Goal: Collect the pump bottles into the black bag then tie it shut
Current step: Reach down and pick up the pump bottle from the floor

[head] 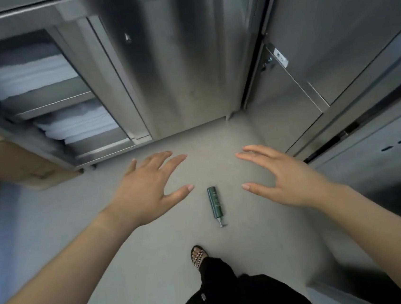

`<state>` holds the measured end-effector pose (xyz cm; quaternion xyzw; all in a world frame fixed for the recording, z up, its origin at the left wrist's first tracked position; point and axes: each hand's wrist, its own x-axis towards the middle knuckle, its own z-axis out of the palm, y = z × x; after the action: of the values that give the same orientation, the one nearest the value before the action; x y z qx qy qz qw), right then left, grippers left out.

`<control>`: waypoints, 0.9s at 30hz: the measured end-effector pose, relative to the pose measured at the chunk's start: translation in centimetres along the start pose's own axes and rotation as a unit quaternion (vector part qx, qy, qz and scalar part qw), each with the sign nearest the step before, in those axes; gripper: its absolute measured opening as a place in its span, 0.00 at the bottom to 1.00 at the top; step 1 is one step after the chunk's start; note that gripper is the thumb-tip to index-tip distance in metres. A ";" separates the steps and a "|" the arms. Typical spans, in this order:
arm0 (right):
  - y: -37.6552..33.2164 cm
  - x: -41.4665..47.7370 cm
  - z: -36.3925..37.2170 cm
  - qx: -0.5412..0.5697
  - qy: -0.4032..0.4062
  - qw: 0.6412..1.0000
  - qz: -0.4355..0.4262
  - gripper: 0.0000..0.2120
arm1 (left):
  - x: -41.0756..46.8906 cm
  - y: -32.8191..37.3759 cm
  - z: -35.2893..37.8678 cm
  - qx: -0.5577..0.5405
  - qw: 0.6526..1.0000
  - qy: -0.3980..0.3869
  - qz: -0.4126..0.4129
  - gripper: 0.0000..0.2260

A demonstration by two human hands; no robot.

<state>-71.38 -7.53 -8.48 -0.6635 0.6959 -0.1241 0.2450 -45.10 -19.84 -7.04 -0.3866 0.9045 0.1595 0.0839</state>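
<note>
We see 2 bare hands held out over grey floor [137,270]. Left hand [147,194] spread, empty, centre left of frame. Right hand [281,180] spread, empty, centre right. Green pump bottle [215,203] lies flat on floor between them, lower centre, pump end toward sandalled foot [198,256]. Steel cabinets [172,63] fill upper frame; white stacks [78,126], possibly folded linens, upper left.

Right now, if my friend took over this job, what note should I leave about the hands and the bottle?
Left hand: open, empty, spread above the floor.
Right hand: open, empty too.
Bottle: one green pump bottle lying on the floor between the hands, pump end toward the foot.
Bag: not in view.
Done: nothing that shows.
Left: pick up the bottle, bag it, tie the bag.
</note>
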 end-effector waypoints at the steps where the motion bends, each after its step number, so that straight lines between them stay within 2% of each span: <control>1: 0.3 1.0 0.0 0.006 -0.002 1.000 -0.006 0.35 | 0.7 -0.3 0.2 -0.004 1.000 0.001 -0.009 0.37; 9: 5.4 7.6 1.7 0.009 -0.084 0.995 -0.062 0.32 | 3.2 -0.5 3.7 -0.046 0.992 0.005 -0.115 0.36; 13: 9.1 11.0 4.0 0.006 -0.134 0.986 -0.102 0.31 | 3.7 0.3 8.1 -0.067 0.980 -0.004 -0.188 0.36; 16: 12.4 13.3 7.1 -0.001 -0.161 0.978 -0.129 0.30 | 5.3 1.2 12.6 -0.087 0.971 -0.019 -0.223 0.31; 21: 18.6 16.7 16.8 -0.011 -0.190 0.971 -0.145 0.29 | 9.6 -0.5 23.2 -0.097 0.966 -0.023 -0.239 0.30; 27: 28.2 22.0 33.2 -0.014 -0.186 0.975 -0.123 0.29 | 16.4 -5.6 42.2 -0.112 0.963 -0.038 -0.241 0.28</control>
<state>-78.90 -21.67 -54.58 -0.7587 0.5528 -0.0180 0.3441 -51.16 -19.61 -52.24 -0.5939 0.7568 0.2497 0.1104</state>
